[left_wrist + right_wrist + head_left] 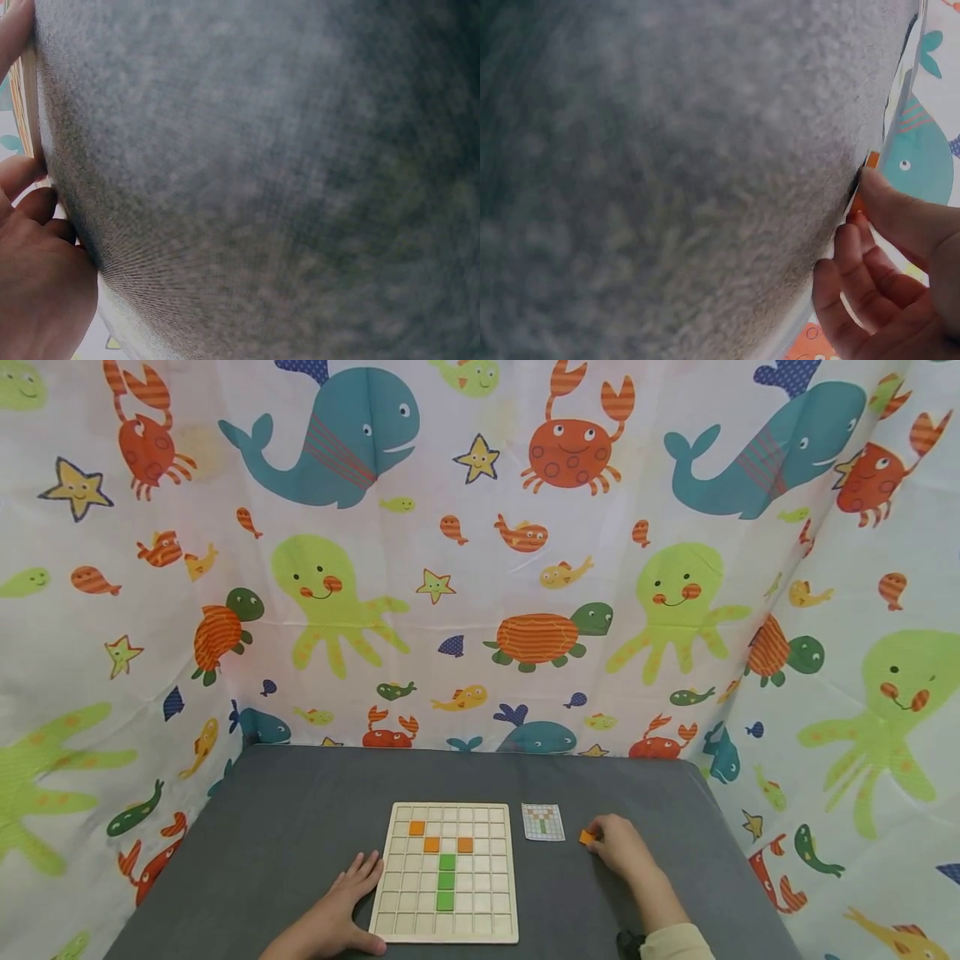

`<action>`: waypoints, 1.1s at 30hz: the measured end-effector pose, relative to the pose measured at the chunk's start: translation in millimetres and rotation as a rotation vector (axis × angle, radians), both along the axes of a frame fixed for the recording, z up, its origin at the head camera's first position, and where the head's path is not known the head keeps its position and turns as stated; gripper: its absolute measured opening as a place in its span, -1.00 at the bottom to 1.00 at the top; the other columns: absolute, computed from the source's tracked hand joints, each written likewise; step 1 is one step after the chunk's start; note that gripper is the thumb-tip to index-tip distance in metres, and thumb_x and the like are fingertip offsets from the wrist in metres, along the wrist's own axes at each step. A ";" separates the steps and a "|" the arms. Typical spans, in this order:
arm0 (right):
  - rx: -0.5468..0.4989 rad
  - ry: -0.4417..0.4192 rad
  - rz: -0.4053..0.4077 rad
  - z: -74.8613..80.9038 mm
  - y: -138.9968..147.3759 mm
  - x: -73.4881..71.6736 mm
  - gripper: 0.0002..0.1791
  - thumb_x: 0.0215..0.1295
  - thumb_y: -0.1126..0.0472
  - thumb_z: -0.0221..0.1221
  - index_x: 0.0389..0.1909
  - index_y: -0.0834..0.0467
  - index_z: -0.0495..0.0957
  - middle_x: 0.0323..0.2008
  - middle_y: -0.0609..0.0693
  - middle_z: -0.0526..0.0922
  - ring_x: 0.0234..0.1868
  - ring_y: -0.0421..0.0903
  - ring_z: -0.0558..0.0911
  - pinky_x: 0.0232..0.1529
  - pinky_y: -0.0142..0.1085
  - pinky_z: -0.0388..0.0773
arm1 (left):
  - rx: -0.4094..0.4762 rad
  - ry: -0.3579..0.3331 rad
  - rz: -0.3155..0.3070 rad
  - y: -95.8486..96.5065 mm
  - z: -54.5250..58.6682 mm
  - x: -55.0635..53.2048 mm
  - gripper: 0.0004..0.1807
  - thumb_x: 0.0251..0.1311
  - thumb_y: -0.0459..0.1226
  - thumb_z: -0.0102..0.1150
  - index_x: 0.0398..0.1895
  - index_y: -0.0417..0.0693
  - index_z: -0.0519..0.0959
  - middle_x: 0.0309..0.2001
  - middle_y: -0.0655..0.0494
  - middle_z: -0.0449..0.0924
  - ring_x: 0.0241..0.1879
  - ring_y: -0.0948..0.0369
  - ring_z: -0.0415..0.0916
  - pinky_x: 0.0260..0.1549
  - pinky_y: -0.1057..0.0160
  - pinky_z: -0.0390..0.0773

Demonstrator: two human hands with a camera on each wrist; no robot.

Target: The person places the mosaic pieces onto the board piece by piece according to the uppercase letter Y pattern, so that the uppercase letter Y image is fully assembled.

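On the table lies a light wooden grid board (405, 925) with orange and green square tiles in some of its cells. Three green tiles (446, 882) form a column, with orange tiles (431, 845) above them. My left hand (345, 897) rests at the board's left edge, fingers straight and spread, the thumb by the near corner. To the right of the board, my right hand (621, 847) pinches an orange square tile (586, 837) between thumb and fingers, low over the table. The right wrist view also shows this orange tile (872, 160) at the thumb tip.
A small white pattern card (543, 822), printed with a coloured grid, lies between the board and my right hand. The grey table (315, 793) is bordered behind and at the sides by a sea-animal curtain (465, 652). A dark object (630, 943) is by my right sleeve.
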State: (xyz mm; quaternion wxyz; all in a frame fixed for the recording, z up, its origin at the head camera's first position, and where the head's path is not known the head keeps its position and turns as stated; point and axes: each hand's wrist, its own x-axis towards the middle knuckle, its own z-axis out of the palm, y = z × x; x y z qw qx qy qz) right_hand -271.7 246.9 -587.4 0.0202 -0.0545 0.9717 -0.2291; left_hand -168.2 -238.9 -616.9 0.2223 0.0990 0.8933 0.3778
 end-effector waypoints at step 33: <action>-0.078 0.089 0.200 25.0 -90.6 2.5 -0.77 0.24 0.22 0.39 -0.08 0.09 0.75 -0.15 -0.03 0.65 -0.31 -0.17 0.56 -0.35 -0.21 0.55 | -0.002 0.014 -0.020 -0.4 2.4 -0.5 0.36 -0.26 0.06 0.65 0.60 -0.20 0.06 0.61 -0.26 -0.17 0.57 -0.33 -0.38 0.39 -0.49 -0.25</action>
